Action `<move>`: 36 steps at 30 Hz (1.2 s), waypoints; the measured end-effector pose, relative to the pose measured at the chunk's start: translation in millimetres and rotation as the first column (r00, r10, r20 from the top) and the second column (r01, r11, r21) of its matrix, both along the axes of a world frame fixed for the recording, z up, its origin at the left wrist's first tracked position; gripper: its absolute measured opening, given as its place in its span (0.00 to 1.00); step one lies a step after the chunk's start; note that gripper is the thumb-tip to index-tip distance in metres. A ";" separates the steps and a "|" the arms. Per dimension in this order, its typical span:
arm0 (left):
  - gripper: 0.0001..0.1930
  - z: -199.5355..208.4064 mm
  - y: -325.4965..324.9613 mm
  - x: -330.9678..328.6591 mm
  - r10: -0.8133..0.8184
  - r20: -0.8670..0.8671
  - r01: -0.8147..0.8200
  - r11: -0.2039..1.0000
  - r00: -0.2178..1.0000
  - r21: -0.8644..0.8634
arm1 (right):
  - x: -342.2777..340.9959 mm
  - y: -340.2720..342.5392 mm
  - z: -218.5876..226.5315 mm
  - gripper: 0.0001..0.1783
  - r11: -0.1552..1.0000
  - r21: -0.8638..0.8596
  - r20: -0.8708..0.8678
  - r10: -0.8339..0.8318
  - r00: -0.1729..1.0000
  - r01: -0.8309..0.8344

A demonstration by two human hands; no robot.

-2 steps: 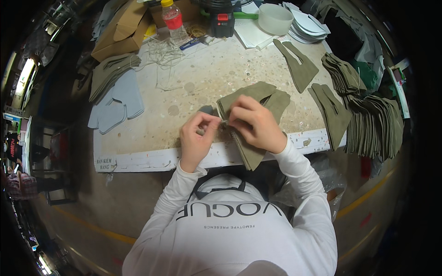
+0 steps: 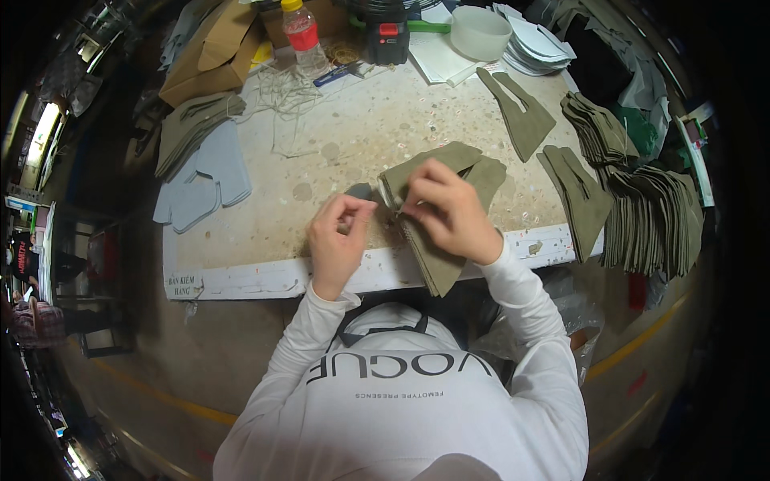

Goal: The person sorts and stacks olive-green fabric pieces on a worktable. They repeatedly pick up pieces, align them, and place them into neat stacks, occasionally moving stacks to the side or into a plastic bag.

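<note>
A bundle of olive-green cut fabric pieces point(image 2: 433, 164) lies near the table's front edge, one end reaching over it. My right hand point(image 2: 457, 216) is closed in a pinch at the bundle's left side, its fingers curled over the cloth. A thin pale strand point(image 2: 387, 192) loops beside those fingertips; what exactly they grip is hidden. Left of the bundle and apart from it, my left hand point(image 2: 339, 244) is held up with thumb and forefinger pressed together; anything between them is too small to make out. Just beyond it rests a small dark grey piece point(image 2: 359, 191).
Stacked olive pieces point(image 2: 654, 216) crowd the right edge, with loose ones point(image 2: 517, 112) nearby. Grey pieces point(image 2: 204, 180) lie left. Along the back are a cardboard box point(image 2: 212, 52), bottle point(image 2: 305, 40), tangled string point(image 2: 281, 96), blue-handled cutter point(image 2: 337, 74) and a tape roll point(image 2: 480, 34).
My hands have come apart: the fingertips nearly met over the bundle's left edge, and now the left hand sits slightly further left and the right slightly further right.
</note>
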State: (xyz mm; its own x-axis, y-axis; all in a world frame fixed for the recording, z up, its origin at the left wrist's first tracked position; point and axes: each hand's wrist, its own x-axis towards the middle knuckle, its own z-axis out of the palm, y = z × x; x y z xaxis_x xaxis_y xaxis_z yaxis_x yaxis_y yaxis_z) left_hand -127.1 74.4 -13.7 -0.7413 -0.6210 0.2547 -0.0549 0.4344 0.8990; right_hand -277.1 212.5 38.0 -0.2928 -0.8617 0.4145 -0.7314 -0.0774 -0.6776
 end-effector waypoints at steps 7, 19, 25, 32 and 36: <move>0.06 6.5 5.4 -1.1 -0.041 -0.167 0.060 0.992 0.985 0.110 | -2.0 -2.8 -1.2 0.07 0.998 0.001 0.134 0.065 0.989 -0.066; 0.05 5.2 7.2 -13.3 -0.078 -0.192 0.007 0.938 0.978 -0.347 | -7.5 0.0 -1.5 0.05 1.000 0.019 0.198 -0.010 0.980 0.007; 0.03 -4.1 12.1 -15.4 -0.164 -0.307 0.123 0.981 0.938 -0.148 | -11.7 -3.6 -3.8 0.06 0.999 0.040 0.311 -0.012 0.950 -0.001; 0.05 -1.5 2.8 -6.7 -0.254 -0.024 0.242 0.942 0.967 -0.234 | -5.2 -2.5 -9.0 0.05 0.993 0.064 0.399 -0.113 0.910 0.095; 0.03 3.6 -5.2 -3.6 -0.242 0.125 0.273 0.868 0.962 -0.416 | -3.5 -6.6 -9.1 0.05 0.992 0.053 0.283 -0.125 0.951 0.115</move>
